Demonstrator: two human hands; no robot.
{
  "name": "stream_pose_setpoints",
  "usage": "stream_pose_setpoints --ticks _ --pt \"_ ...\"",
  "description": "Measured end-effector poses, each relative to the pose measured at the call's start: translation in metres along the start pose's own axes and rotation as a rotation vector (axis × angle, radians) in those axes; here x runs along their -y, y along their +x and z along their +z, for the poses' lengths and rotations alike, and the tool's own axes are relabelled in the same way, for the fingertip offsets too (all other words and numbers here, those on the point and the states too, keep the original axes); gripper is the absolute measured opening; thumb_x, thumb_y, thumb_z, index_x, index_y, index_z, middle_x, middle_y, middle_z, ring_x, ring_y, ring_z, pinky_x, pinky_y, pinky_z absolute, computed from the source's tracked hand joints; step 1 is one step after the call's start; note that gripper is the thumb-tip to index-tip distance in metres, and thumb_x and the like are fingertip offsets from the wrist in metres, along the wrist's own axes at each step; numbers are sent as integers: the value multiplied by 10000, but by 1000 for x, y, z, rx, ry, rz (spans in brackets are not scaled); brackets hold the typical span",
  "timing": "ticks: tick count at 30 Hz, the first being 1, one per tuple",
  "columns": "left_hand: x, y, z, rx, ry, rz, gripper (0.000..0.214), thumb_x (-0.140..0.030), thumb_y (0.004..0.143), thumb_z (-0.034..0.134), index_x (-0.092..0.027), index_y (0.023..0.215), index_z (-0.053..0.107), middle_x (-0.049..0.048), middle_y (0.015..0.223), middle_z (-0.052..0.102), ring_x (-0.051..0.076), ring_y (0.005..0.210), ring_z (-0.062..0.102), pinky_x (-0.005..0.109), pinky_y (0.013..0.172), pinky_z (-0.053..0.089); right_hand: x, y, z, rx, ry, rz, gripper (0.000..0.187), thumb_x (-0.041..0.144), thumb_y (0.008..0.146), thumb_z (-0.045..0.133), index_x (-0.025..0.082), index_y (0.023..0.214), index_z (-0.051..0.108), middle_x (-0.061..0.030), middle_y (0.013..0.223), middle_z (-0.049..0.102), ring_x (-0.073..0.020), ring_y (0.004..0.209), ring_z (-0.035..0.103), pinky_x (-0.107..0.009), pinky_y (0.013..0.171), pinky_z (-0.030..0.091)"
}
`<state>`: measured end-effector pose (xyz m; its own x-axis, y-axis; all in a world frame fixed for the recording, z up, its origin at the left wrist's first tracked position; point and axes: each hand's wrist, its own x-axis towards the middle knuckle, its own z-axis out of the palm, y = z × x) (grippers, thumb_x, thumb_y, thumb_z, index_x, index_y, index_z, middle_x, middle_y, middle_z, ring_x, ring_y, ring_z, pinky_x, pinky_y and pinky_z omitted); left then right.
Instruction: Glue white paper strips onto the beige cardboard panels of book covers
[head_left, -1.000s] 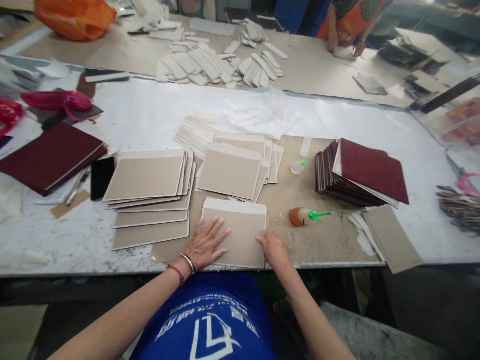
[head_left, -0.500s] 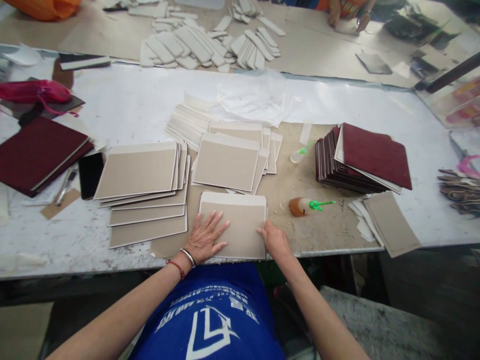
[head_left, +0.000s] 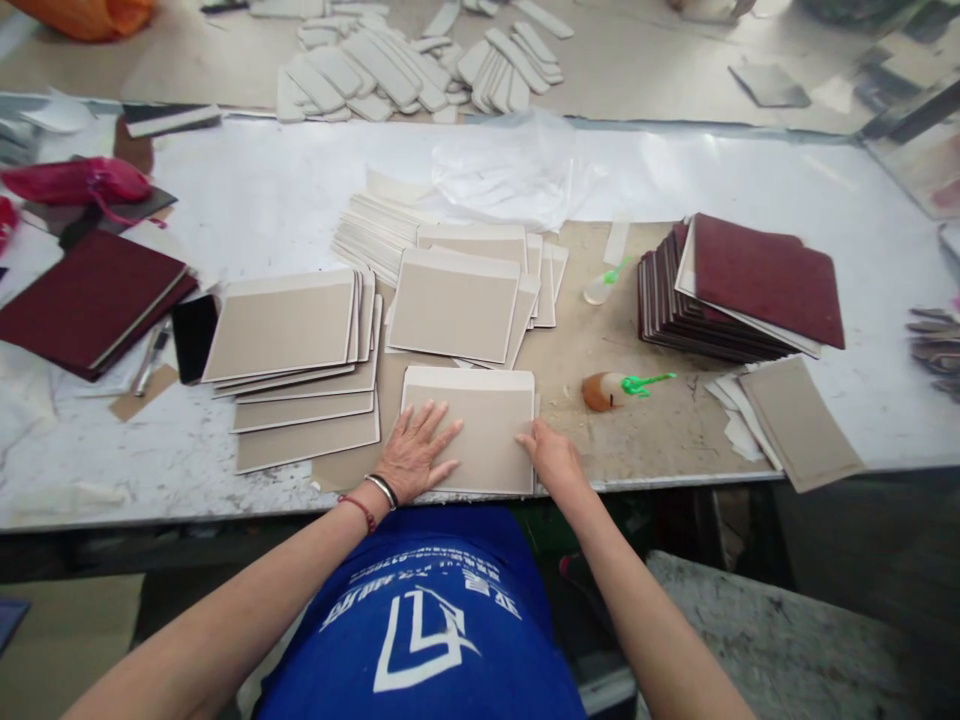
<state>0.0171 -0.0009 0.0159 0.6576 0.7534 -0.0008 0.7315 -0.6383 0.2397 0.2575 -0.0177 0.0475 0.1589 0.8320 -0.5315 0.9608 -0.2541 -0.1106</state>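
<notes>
A beige panel (head_left: 491, 440) with a pale band along its far edge lies at the table's front edge. My left hand (head_left: 417, 455) rests flat on its left part, fingers spread. At its right edge my right hand (head_left: 555, 462) has its fingers curled in, the thumb on the border; the fingertips are partly hidden. Just beyond lies an overlapping group of similar beige panels (head_left: 454, 305). A stack of beige panels (head_left: 281, 325) stands to the left. Right of my right hand lies a brown glue bottle (head_left: 602, 391) with a green nozzle.
A tall stack of maroon covers (head_left: 765, 280) stands right, near loose beige pieces (head_left: 801, 420) overhanging the front edge. A small clear bottle (head_left: 598, 290) lies mid-table. Left are a black phone (head_left: 194, 338), a pen (head_left: 152, 358) and maroon folders (head_left: 90, 300). Pale strips (head_left: 382, 65) are heaped on the far table.
The view has shifted slightly, so the table things sit higher in the picture. Both hands keep their places on the beige panel. The co-worker at the far table is now mostly out of view.
</notes>
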Motion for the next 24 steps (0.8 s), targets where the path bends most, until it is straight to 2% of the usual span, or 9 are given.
stream_pose_setpoints --ticks 5,7,9,11,13,15,19,24 --pt "0 0 0 0 0 -7 557 -488 817 447 -257 1319 375 139 1412 320 294 1324 207 503 1065 127 -1 -9 -1 -97 -31 -45 273 404 885 405 197 913 580 -87 746 655 -236 691 618 -311 594 409" --pt "0 0 1 -11 -4 -7 556 -484 816 449 -259 1319 375 138 1412 320 294 1325 202 506 1065 126 2 -13 -3 -165 -37 -62 303 369 904 364 164 916 587 -111 782 650 -244 740 610 -335 642 423" --pt "0 0 1 -23 -10 -5 555 -469 812 464 -264 1319 373 133 1413 320 293 1326 199 509 1065 125 10 -14 -3 -239 -37 -98 332 346 914 339 131 993 579 -141 920 638 -250 898 578 -354 760 416" --pt "0 0 2 -33 -19 -7 556 -452 806 480 -266 1319 373 129 1412 322 294 1325 205 511 1066 120 21 -12 -1 -366 -19 -193 367 347 901 375 105 1122 538 -167 1124 574 -257 1095 476 -372 903 354" --pt "1 0 2 -36 -35 -12 560 -440 800 491 -268 1319 373 126 1411 326 296 1322 213 514 1067 116 33 -6 7 -512 9 -326 447 357 870 439 115 1246 458 -167 1300 447 -273 1232 336 -415 993 267" --pt "2 -1 4 -34 -59 -18 561 -424 797 496 -270 1322 369 123 1410 329 296 1320 217 516 1066 114 42 1 18 -597 35 -437 505 366 846 475 163 1303 406 -142 1381 355 -288 1292 235 -470 1026 199" --pt "4 0 6 -29 -134 -32 578 -396 790 509 -275 1332 348 110 1414 327 288 1323 213 512 1070 102 48 12 39 -549 49 -479 529 390 829 487 235 1323 382 -101 1416 313 -292 1318 177 -517 1039 139" --pt "5 0 7 -59 -267 -81 570 -374 767 555 -335 1306 373 51 1405 356 251 1312 254 475 1086 109 46 13 42 -586 60 -491 499 340 842 462 194 1314 390 -111 1395 346 -279 1313 199 -504 1041 166"
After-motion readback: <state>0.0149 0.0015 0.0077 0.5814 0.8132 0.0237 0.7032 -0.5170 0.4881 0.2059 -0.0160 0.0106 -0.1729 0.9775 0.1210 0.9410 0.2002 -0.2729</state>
